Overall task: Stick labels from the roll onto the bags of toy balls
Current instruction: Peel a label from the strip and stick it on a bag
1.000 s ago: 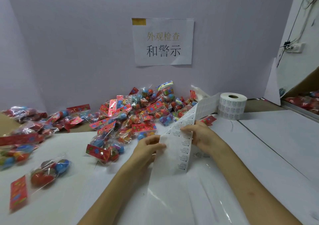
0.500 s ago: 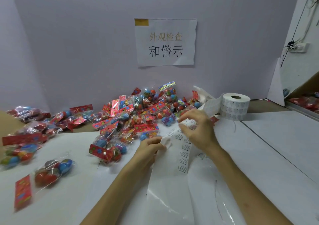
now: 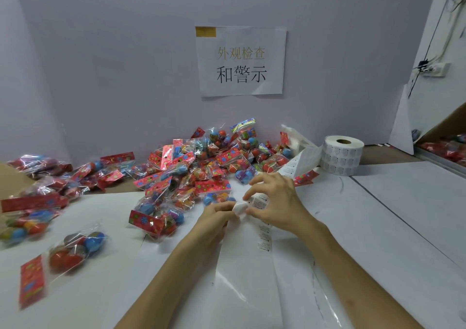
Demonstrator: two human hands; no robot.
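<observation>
A white label roll (image 3: pixel 342 156) stands at the back right of the table, and its strip of printed labels (image 3: pixel 300 163) runs forward to my hands. My left hand (image 3: pixel 216 217) grips the backing strip's edge. My right hand (image 3: pixel 274 200) pinches a label (image 3: pixel 259 201) between thumb and fingers just above the strip. Used shiny backing paper (image 3: pixel 249 278) trails toward me between my forearms. A big pile of clear bags of toy balls with red header cards (image 3: pixel 201 167) lies behind my hands. One bag (image 3: pixel 151 219) lies just left of my left hand.
More bags (image 3: pixel 37 192) spread along the left side, and a single bag (image 3: pixel 73 248) lies at the near left. A paper sign (image 3: pixel 240 61) hangs on the grey back wall. A tray with red bags (image 3: pixel 443 147) sits at the far right.
The lifted strip has come down toward the table. My right hand moved from the strip's right side to its top and now pinches a label. My left hand has stayed at the strip's edge.
</observation>
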